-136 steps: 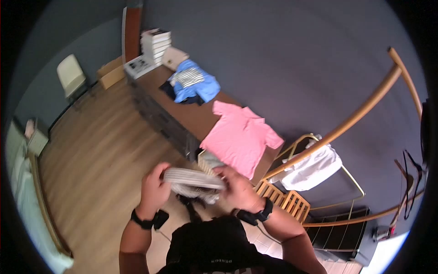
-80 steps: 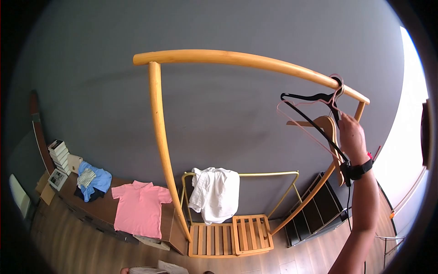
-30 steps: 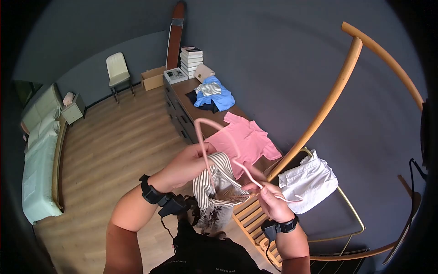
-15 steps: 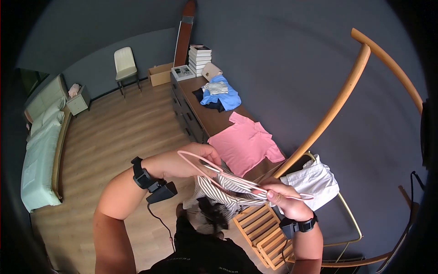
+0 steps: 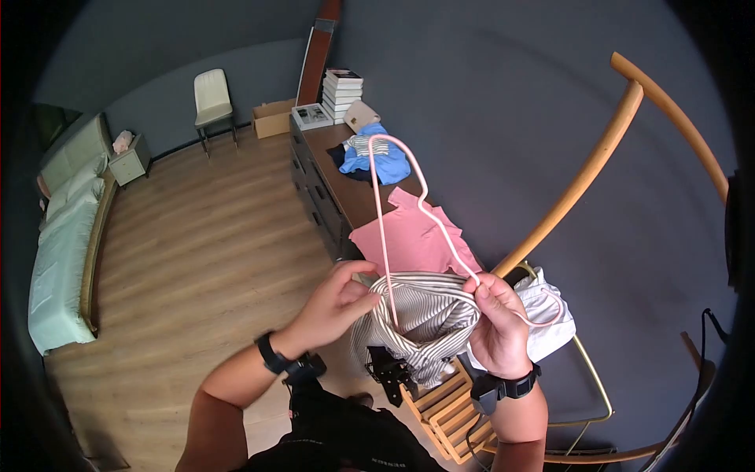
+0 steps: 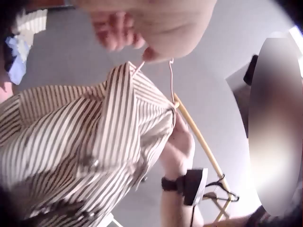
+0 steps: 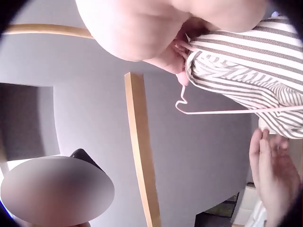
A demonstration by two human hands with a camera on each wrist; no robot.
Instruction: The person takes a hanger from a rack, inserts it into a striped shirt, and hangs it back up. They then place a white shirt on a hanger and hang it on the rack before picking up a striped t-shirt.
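A grey-and-white striped shirt (image 5: 432, 311) hangs bunched between the hands, its opening facing up. My right hand (image 5: 503, 322) pinches a pink wire hanger (image 5: 381, 214) together with the shirt's edge. One end of the hanger dips into the opening; its hook curves out past the right hand. My left hand (image 5: 334, 307) is at the shirt's left edge, fingers spread from the thumb; contact is unclear. The right wrist view shows that left hand (image 7: 272, 170) with extended fingers beside the striped cloth (image 7: 246, 47). Buttons show on the shirt (image 6: 113, 113) in the left wrist view.
A pink polo shirt (image 5: 405, 236) lies on the brown dresser (image 5: 322, 141), with blue clothing (image 5: 389, 165) and books (image 5: 343, 94) farther back. On the right stand a wooden rack (image 5: 582, 181) and a gold frame (image 5: 595, 377) holding white cloth (image 5: 550, 338). A slatted bench (image 5: 448, 413) is below.
Earlier, my right hand reached the rack's hangers; now it holds the pink one. Since half a second ago, the hanger has swung upright, my left hand has shifted down, and the shirt's opening shows wider.
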